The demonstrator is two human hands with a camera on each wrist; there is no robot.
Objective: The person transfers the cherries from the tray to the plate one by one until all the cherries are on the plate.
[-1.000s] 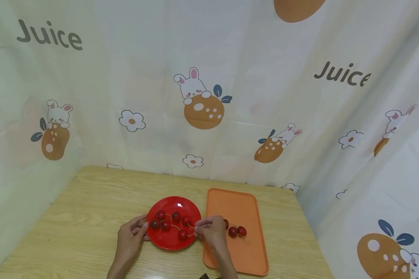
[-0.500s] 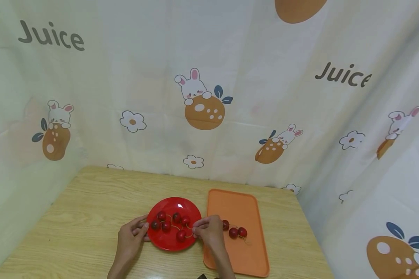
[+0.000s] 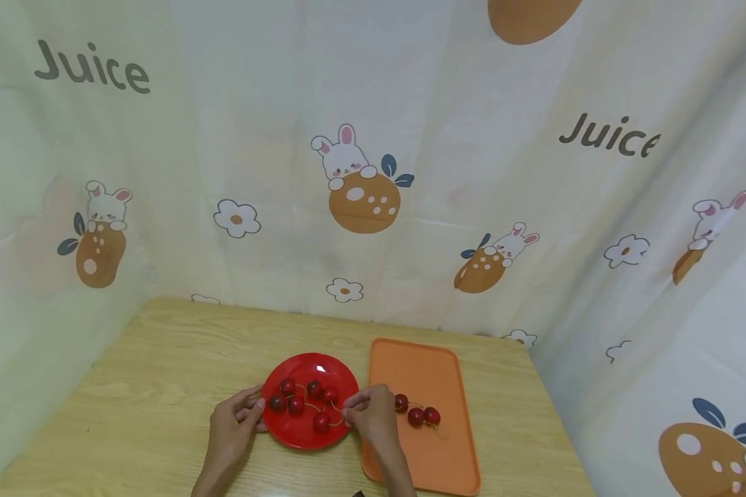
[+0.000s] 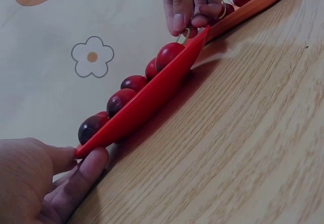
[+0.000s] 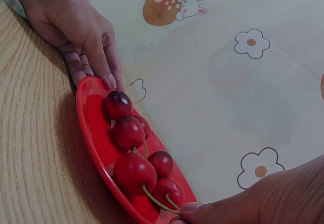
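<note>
nothing moved: right hand (image 3: 373, 414) pinches cherry stem (image 5: 157, 198), left hand (image 3: 233, 424) grips red plate (image 3: 298, 431); "juice" curtain (image 3: 609, 134).

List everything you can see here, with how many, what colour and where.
cherries on plate: six, dark red, stalked, on the red plate
cherries on tray: three, dark red, on the orange tray
red plate: one, red, table centre
orange tray: one, orange, right of the plate
table: one, light wood
curtain: cream, rabbit and "Juice" print, behind
left hand: fingers holding the plate's left rim
right hand: pinching a cherry stalk at the plate's right rim
</note>
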